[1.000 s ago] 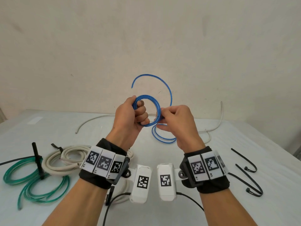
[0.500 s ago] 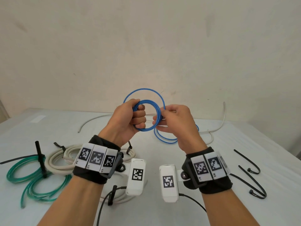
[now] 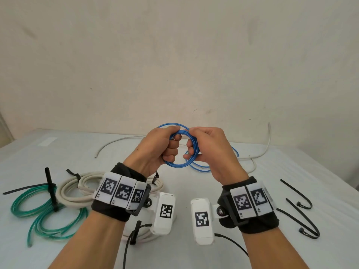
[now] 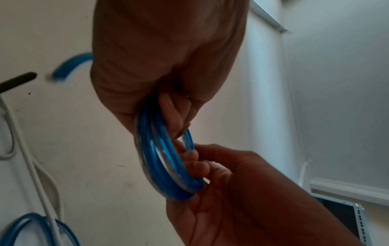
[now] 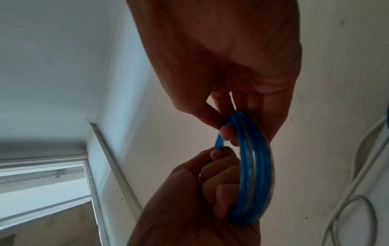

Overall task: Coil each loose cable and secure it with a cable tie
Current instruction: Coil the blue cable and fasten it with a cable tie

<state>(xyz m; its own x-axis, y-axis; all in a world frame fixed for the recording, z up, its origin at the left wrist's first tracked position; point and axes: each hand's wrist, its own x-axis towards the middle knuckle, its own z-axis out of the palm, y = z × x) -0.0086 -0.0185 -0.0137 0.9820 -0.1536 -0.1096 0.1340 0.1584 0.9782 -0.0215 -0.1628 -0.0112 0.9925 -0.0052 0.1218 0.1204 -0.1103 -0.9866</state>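
A blue cable coil (image 3: 174, 165) is held upright in the air between both hands, above the white table (image 3: 291, 171). My left hand (image 3: 171, 148) grips the coil's left side with curled fingers. My right hand (image 3: 192, 150) pinches its right side between thumb and fingers. One wider blue turn (image 3: 171, 125) arches just over the knuckles. More of the blue cable (image 3: 202, 168) lies in loops on the table behind the hands. The left wrist view shows the coil (image 4: 164, 163) edge-on with several turns; the right wrist view shows the same coil (image 5: 252, 174).
A green coil (image 3: 29, 206) bound with a black tie lies at the left, beside a tied cream coil (image 3: 71, 191). A loose white cable (image 3: 120, 141) runs along the table's back. Loose black cable ties (image 3: 303, 220) lie at the right.
Both hands came down and closer together with the blue coil. The free blue arc that stood high above the hands has been drawn in to a tight turn on top.
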